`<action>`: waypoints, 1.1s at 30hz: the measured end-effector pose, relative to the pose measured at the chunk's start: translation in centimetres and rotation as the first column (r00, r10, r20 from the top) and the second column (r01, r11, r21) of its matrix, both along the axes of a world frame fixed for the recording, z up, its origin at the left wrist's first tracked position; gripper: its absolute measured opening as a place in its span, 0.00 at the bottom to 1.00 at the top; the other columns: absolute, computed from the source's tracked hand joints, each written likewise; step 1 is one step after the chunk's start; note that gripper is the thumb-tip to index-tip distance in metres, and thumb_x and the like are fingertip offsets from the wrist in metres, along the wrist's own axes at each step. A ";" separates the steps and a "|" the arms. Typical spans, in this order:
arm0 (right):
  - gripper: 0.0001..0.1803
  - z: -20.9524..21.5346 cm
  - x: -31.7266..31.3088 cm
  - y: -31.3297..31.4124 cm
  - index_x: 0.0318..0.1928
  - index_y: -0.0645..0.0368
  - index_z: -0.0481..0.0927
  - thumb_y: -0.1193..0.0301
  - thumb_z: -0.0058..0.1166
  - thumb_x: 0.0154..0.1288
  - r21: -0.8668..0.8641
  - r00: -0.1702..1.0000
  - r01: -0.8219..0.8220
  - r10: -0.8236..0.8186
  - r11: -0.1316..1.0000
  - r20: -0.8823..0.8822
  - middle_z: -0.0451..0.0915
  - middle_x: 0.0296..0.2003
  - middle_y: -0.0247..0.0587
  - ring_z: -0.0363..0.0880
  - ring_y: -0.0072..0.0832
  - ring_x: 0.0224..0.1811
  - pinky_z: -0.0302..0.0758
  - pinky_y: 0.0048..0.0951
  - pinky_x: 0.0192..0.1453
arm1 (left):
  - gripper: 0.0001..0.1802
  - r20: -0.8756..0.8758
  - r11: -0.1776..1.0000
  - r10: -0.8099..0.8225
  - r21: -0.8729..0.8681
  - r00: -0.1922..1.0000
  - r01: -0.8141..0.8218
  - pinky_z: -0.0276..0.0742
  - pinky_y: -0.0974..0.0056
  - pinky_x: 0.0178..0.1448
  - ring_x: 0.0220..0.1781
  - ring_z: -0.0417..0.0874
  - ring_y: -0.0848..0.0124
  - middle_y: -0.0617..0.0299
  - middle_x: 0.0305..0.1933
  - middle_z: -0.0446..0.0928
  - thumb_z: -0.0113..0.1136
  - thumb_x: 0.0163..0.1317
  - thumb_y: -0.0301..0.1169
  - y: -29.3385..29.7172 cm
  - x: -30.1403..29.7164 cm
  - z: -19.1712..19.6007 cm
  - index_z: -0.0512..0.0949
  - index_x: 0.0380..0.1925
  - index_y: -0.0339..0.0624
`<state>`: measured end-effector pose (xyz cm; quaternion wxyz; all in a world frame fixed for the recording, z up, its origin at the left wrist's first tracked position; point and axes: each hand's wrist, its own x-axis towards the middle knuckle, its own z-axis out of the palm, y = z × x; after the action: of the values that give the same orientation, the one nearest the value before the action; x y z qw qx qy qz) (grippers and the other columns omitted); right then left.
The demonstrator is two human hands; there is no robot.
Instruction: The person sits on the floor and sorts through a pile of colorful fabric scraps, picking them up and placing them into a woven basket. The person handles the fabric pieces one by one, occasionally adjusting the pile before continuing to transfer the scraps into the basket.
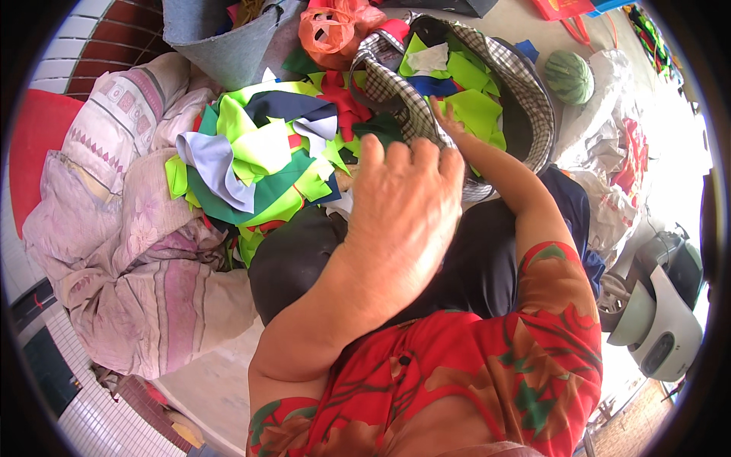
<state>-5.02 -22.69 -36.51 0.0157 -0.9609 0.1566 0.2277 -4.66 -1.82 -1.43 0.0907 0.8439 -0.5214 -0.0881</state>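
My left hand [403, 202] hovers in the middle of the view, back up, fingers together and curled downward. Its palm is hidden, so I cannot see whether it holds anything. It is nearest a pile of fabric scraps [259, 160] in neon yellow-green, dark green, navy, lilac and red. My right hand [451, 118] reaches farther out and rests, fingers apart, on the rim of a black-and-white checked bag [525, 84] filled with more green, white and blue scraps. A black rounded bundle [293, 259] lies under both forearms.
A pale pink quilted bundle [129, 251] fills the left side. A grey felt container [228, 42] and an orange plastic bag [327, 34] stand at the back. A striped watermelon [569, 76] and white plastic bags [609, 137] lie at right, beside a grey scooter [662, 305].
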 end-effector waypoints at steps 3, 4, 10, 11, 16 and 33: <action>0.30 -1.3 0.9 2.3 0.66 0.30 0.53 0.68 0.39 0.64 -0.025 0.991 -0.054 0.051 0.998 -0.126 0.55 0.65 0.47 0.61 0.55 0.62 0.70 0.58 0.52 | 0.20 -0.075 0.993 -0.074 0.083 0.994 0.080 0.64 0.58 0.51 0.42 0.75 0.62 0.58 0.35 0.71 0.65 0.49 0.34 0.0 -0.4 -0.2 0.69 0.39 0.41; 0.30 -1.7 0.9 2.3 0.65 0.31 0.55 0.68 0.40 0.63 -0.004 0.983 -0.072 0.070 0.997 -0.169 0.57 0.64 0.48 0.62 0.54 0.61 0.70 0.57 0.52 | 0.20 -0.096 0.992 -0.084 0.083 0.992 0.092 0.64 0.57 0.52 0.43 0.75 0.62 0.57 0.36 0.71 0.65 0.49 0.33 0.2 -0.4 -0.3 0.69 0.40 0.41; 0.27 -4.0 -1.0 -3.4 0.62 0.38 0.64 0.68 0.45 0.60 0.224 0.890 -0.135 0.217 0.965 -0.400 0.67 0.57 0.52 0.70 0.50 0.56 0.73 0.50 0.52 | 0.19 -0.109 0.989 -0.101 0.093 0.989 0.111 0.65 0.55 0.51 0.44 0.74 0.60 0.55 0.38 0.71 0.63 0.51 0.32 0.1 -0.4 -0.3 0.68 0.41 0.39; 0.27 -4.0 -2.0 -4.6 0.61 0.39 0.66 0.68 0.46 0.59 0.258 0.899 -0.100 0.199 0.961 -0.390 0.69 0.55 0.52 0.71 0.50 0.55 0.73 0.49 0.52 | 0.19 -0.115 0.987 -0.124 0.087 0.986 0.135 0.65 0.55 0.51 0.44 0.74 0.60 0.55 0.38 0.71 0.62 0.51 0.32 -0.1 -0.3 -0.2 0.68 0.41 0.39; 0.23 1.0 -3.0 -6.3 0.52 0.44 0.76 0.71 0.51 0.52 0.299 0.942 0.086 -0.175 0.950 0.286 0.80 0.39 0.52 0.80 0.44 0.41 0.76 0.39 0.46 | 0.17 -0.138 0.995 -0.092 0.030 0.986 0.097 0.66 0.56 0.48 0.40 0.75 0.59 0.55 0.35 0.72 0.62 0.51 0.32 0.6 -0.2 -0.3 0.69 0.39 0.39; 0.25 16.9 -11.4 -2.8 0.47 0.61 0.76 0.83 0.57 0.43 0.967 0.122 -0.193 -0.974 0.164 0.190 0.79 0.43 0.38 0.76 0.29 0.45 0.74 0.33 0.50 | 0.25 -0.136 0.987 -0.149 -0.079 0.979 0.139 0.66 0.54 0.49 0.48 0.74 0.54 0.50 0.44 0.74 0.58 0.54 0.39 0.9 0.7 -0.1 0.69 0.49 0.39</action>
<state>-16.41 -25.54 -19.65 0.6884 -0.5672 0.3080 -0.3309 -3.95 -0.96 -1.55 0.1499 0.7919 -0.5761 -0.1359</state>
